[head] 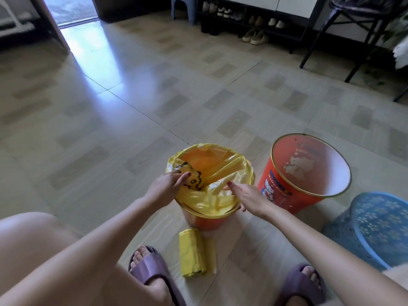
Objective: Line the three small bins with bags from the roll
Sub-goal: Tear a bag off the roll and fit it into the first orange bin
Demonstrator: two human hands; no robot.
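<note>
An orange bin stands on the floor between my feet, with a yellow bag spread inside it and folded over most of its rim. My left hand grips the bag's edge at the bin's left rim. My right hand rests with straight fingers on the bag at the near right rim. The yellow bag roll lies on the floor just in front of the bin. A second orange bin with a cartoon cat print leans unlined to the right. A blue perforated bin lies further right.
My feet in purple slippers flank the roll. A shoe rack and a blue stool stand at the far wall. Black chair legs are at the back right. Tiled floor stretches ahead and left.
</note>
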